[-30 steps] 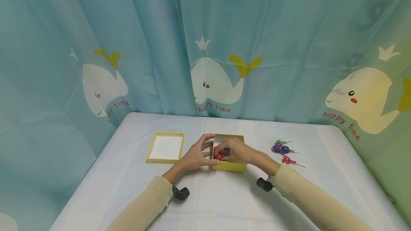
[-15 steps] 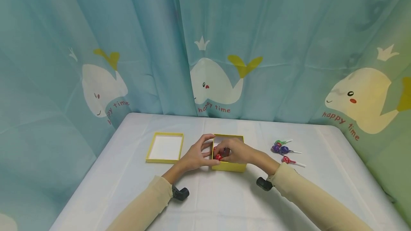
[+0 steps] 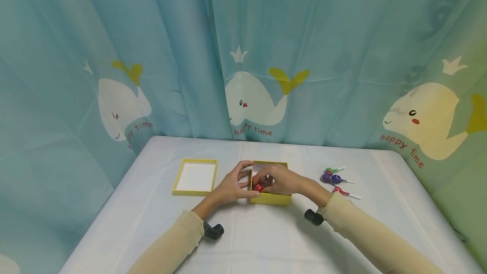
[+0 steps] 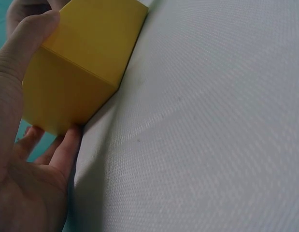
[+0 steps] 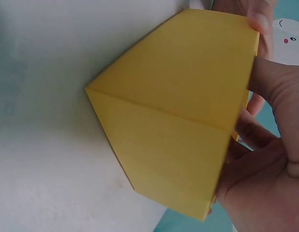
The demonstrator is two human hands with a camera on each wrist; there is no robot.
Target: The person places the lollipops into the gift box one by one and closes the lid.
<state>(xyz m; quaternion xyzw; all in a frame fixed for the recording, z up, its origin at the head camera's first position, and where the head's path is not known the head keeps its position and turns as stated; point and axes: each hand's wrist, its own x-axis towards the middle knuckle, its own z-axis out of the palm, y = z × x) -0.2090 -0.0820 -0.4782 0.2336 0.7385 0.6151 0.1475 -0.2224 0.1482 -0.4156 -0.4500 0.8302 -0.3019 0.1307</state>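
Observation:
A yellow box [image 3: 272, 199] stands uncovered on the table, and several wrapped lollipops show inside it. My left hand [image 3: 229, 187] grips the box's left end, thumb on the front wall and fingers spread round the far side, as the left wrist view also shows. My right hand [image 3: 284, 179] reaches down into the box with bent fingers. Its fingertips are right at a red lollipop [image 3: 258, 187]; the box wall [image 5: 173, 96] hides them in the right wrist view, so I cannot tell whether they pinch it.
Left of the box lies its shallow lid [image 3: 193, 192], white inside up. To the right are several more lollipops, among them a purple one [image 3: 336, 179], a green one [image 3: 334, 169] and a red one [image 3: 340, 190]. A whale-print curtain [image 3: 182, 54] hangs behind the table.
The head view has shifted very slightly. Both hands keep their places at the box, with only a small movement of the right fingers inside it.

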